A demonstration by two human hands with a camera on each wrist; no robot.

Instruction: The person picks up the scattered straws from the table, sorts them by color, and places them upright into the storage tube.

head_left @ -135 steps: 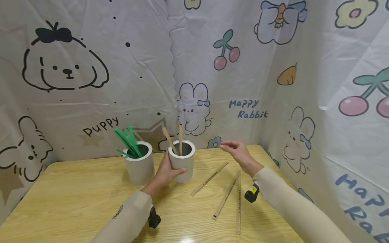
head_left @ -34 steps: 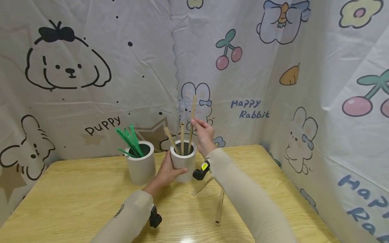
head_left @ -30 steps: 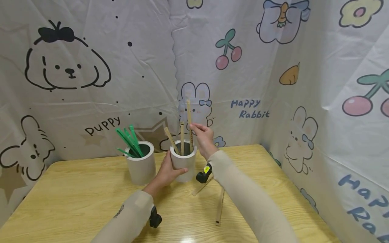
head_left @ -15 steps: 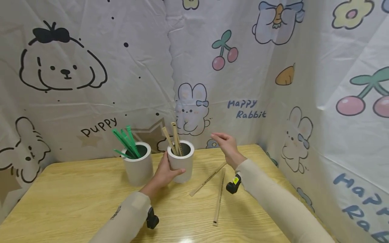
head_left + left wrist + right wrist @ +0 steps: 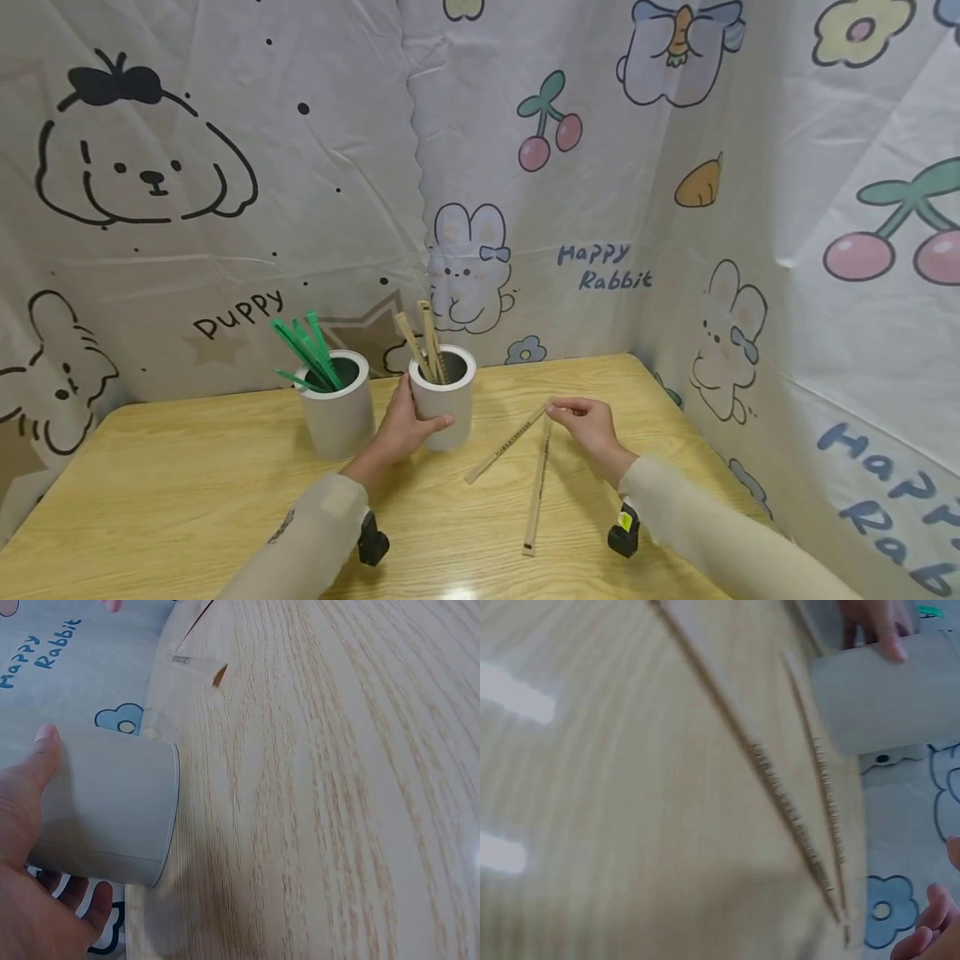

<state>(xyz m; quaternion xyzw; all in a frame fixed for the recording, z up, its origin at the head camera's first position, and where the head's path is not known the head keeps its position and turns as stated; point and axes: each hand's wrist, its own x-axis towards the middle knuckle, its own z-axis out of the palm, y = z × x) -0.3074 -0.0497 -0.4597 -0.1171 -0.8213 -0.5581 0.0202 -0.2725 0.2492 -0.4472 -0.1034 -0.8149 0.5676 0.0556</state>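
My left hand (image 5: pixel 396 429) holds an off-white cylindrical cup (image 5: pixel 459 410) at its side, thumb across the front; the left wrist view shows the fingers curled round the cup (image 5: pixel 112 802). Several thin tan paper-wrapped straws (image 5: pixel 411 337) lean inside it. Two more lie on the table: a slanted straw (image 5: pixel 506 446) and a straw pointing nearer me (image 5: pixel 537 492), their far ends almost meeting. Over those ends is my right hand (image 5: pixel 591 427), thumb and fingertips close together in the head view. In the right wrist view the fingers (image 5: pixel 930 930) appear apart from the straws.
A second off-white cup (image 5: pixel 337 425) with several green straws (image 5: pixel 306 350) stands left of the held one. The wooden table (image 5: pixel 187 500) ends at a printed curtain (image 5: pixel 337 208) behind and on the right.
My right hand has lowered a tan straw into the cup, let it go, moved right, then come down to the straws on the table. My left hand has kept hold of the cup.
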